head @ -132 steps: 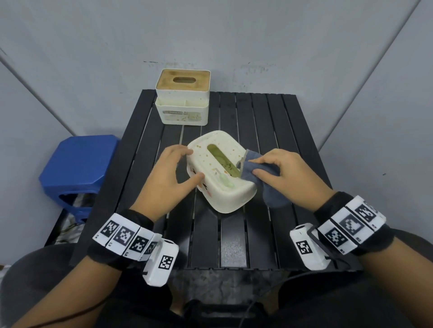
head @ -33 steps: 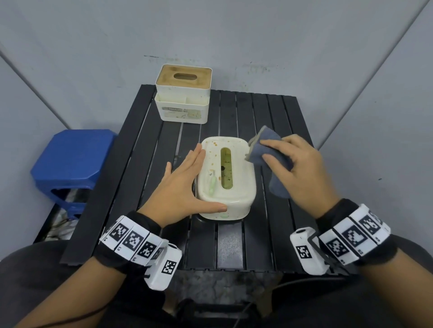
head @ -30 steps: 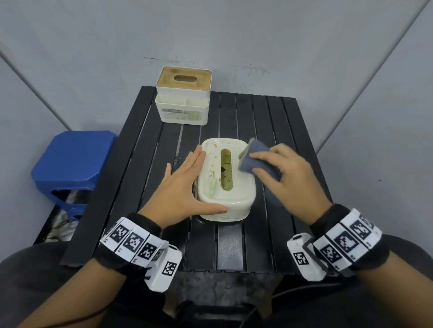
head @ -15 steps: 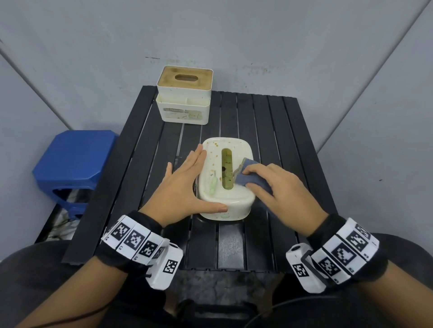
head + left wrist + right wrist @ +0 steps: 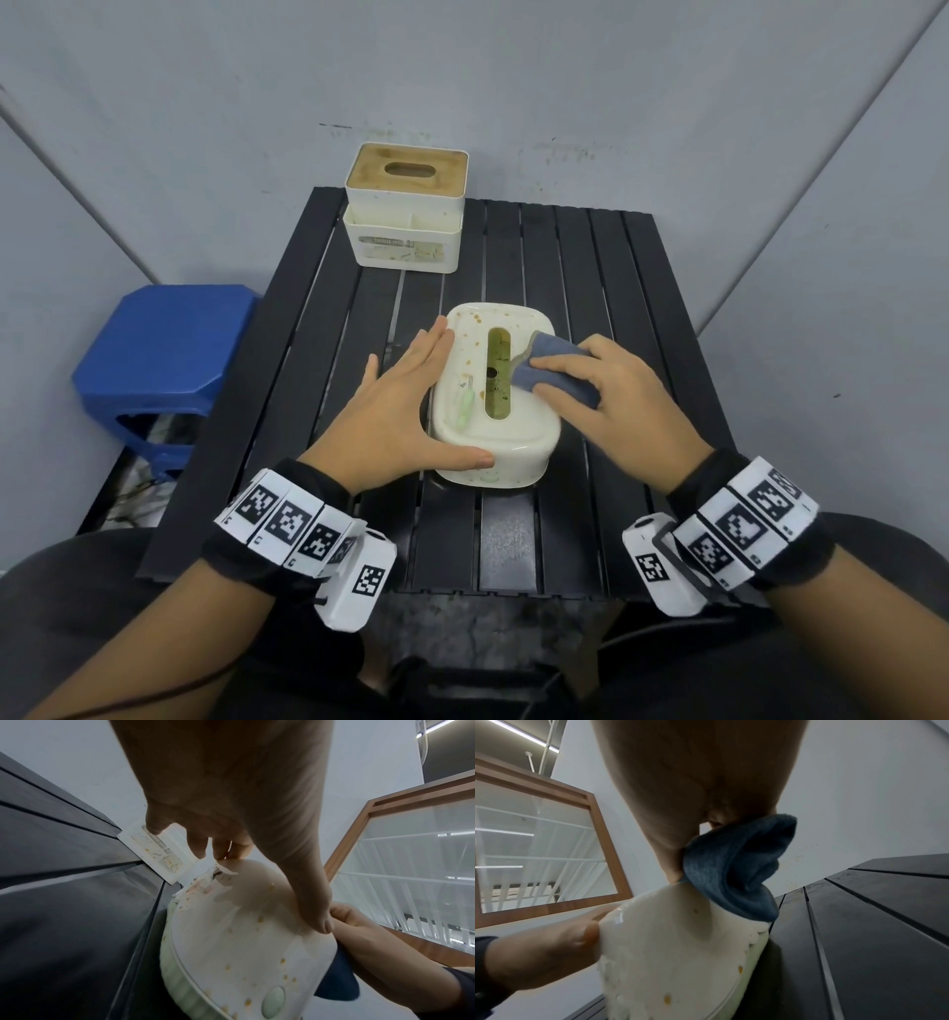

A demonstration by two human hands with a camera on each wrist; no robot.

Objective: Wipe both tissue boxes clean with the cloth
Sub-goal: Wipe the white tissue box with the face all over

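A cream rounded tissue box (image 5: 470,406), speckled with orange stains, lies mid-table with its slot facing up. My left hand (image 5: 405,411) presses flat against the box's left side, fingers straight and thumb along the near edge. My right hand (image 5: 611,406) grips a folded blue cloth (image 5: 557,367) and presses it on the box top just right of the slot. In the right wrist view the cloth (image 5: 731,872) bunches under my fingers on the box (image 5: 680,943). The left wrist view shows the box's stained side (image 5: 244,943). A second white tissue box (image 5: 405,221) with a wooden lid stands at the back.
The black slatted table (image 5: 590,267) is small, with grey walls close behind and to the right. A blue plastic stool (image 5: 159,354) stands left of the table. My lap lies below the near edge.
My right hand brought the cloth down from beside the box's far right corner onto its top, slid it toward me, then back to beside the slot. The left hand has stayed put.
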